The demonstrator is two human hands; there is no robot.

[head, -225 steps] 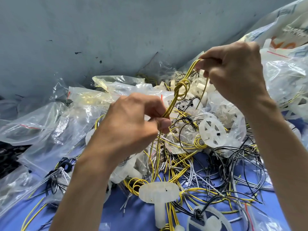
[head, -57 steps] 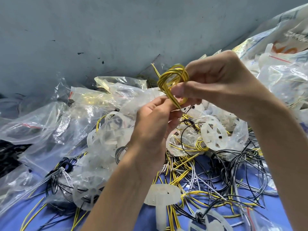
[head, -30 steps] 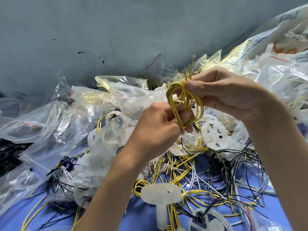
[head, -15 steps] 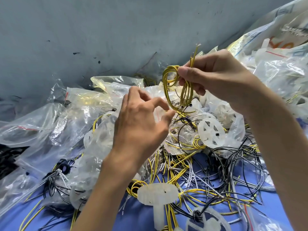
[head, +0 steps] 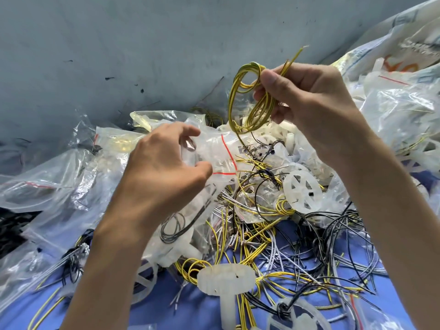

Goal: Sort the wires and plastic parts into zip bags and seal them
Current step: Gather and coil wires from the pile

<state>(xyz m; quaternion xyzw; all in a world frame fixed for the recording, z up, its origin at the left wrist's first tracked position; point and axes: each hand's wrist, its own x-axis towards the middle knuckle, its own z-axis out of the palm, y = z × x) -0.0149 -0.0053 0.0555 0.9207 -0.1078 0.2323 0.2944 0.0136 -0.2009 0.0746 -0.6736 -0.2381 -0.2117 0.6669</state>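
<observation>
My right hand [head: 307,98] pinches a coil of yellow wire [head: 247,101] between thumb and fingers, held up above the pile, with loose wire ends sticking up past the thumb. My left hand [head: 162,172] is lower and to the left, its curled fingers and thumb closing on the edge of a clear zip bag [head: 214,151] with a red line. The bag lies on the heap just under the coil. Loose yellow, black and white wires [head: 273,246] and white plastic wheels [head: 302,191] cover the blue surface below.
Several clear bags [head: 54,194], some filled, are piled at the left and along the grey wall [head: 142,44]. More bags of white parts [head: 400,110] are stacked at the right. A white plastic gear with a stem [head: 226,279] lies near the front on the blue surface [head: 166,313].
My left hand let go of the yellow coil and moved down-left onto the clear zip bag. My right hand keeps the coil and has raised it a little.
</observation>
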